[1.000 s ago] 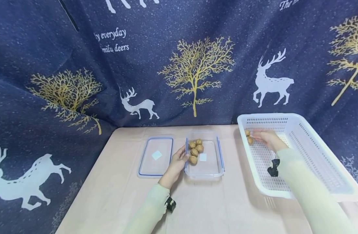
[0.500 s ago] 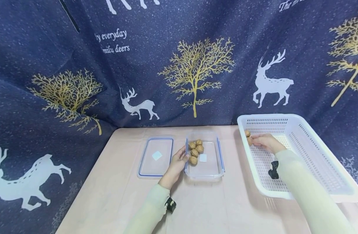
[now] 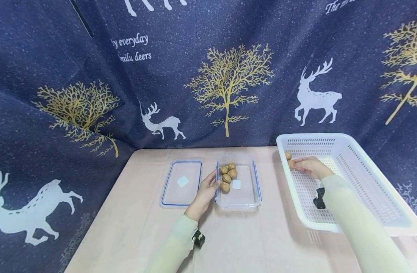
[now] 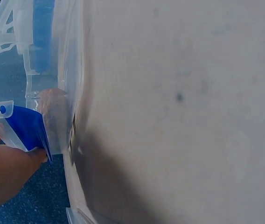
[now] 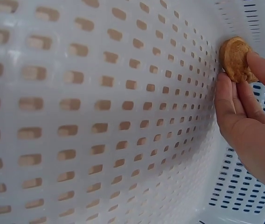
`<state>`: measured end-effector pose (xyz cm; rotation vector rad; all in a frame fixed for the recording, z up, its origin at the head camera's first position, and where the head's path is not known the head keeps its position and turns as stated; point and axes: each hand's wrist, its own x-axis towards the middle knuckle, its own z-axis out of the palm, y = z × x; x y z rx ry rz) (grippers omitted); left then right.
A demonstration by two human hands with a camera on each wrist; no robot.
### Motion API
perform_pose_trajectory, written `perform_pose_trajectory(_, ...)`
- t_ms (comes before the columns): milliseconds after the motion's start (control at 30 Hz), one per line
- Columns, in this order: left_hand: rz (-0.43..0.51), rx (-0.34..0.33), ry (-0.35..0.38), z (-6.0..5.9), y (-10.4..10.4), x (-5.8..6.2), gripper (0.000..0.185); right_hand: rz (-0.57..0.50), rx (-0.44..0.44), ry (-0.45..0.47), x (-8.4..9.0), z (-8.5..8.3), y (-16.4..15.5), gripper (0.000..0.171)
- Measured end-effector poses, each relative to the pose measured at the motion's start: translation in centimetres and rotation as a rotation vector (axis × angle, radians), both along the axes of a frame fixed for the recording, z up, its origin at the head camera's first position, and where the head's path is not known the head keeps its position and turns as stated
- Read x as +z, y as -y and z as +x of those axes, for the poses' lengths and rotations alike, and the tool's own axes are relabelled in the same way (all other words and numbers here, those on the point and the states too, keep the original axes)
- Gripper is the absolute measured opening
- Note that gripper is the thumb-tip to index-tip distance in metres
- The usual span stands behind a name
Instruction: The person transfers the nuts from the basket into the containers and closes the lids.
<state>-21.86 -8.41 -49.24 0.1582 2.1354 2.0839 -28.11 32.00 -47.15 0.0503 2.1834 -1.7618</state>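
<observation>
My right hand [image 3: 311,167] is inside the white plastic basket [image 3: 298,212], close to its left wall. Its thumb and fingers pinch a walnut [image 5: 236,59], partly covered by the thumb. Just behind this, another walnut [image 3: 288,156] lies along the same wall. My left hand [image 3: 204,192] holds the left side of a clear food container [image 3: 247,197], its thumb at a blue latch [image 4: 27,127] in the left wrist view. Several walnuts [image 3: 226,178] lie in the container's left half, beside a pale square label [image 3: 236,184].
Left of the container, a clear lid [image 3: 181,195] with a blue seal lies flat on the pale tablecloth [image 3: 235,242]. Behind the table hangs a dark blue curtain [image 3: 201,87] printed with deer and trees. The basket's raised walls surround the right hand.
My right hand has moved slightly left and down to the nearer walnut, and its fingers have closed on it. The left hand and the container have stayed in place.
</observation>
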Motion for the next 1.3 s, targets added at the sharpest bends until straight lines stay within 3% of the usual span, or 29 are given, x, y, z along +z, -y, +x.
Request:
perform_pose_trajectory(133, 0.000, 0.000, 0.002, 0.1, 0.0, 0.1, 0.053, -0.038, -0.009, 0.018, 0.1, 0.0, 0.0, 0.047)
perform_pose_trajectory(233, 0.017, 0.004, 0.044, -0.1, -0.1, 0.2, 0.054, -0.037, -0.012, 0.022, 0.1, 0.0, -0.1, 0.047)
perform_pose_trajectory(467, 0.024, -0.011, 0.062, -0.5, -0.1, 0.2, 0.054, -0.090, -0.027, 0.031, -0.1, -0.3, -0.3, 0.026)
perform_pose_trajectory(700, 0.034, -0.015, 0.056, 0.2, 0.0, 1.0, 0.054, -0.040, 0.030, -0.049, -0.4, 0.0, -0.3, 0.051)
perform_pose_trajectory(900, 0.013, 0.007, 0.057, -0.1, -0.2, 0.2, 0.053, 0.035, 0.034, -0.034, -0.2, 0.2, -0.3, 0.050)
perform_pose_trajectory(1100, 0.020, 0.009, 0.057, -0.1, -0.1, 0.2, 0.053, 0.012, 0.031, -0.030, 0.4, 0.4, -0.6, 0.045)
perform_pose_trajectory(1300, 0.013, 0.001, 0.069, -0.2, -0.1, 0.2, 0.054, 0.006, 0.030, -0.080, 0.9, 0.3, -0.9, 0.059)
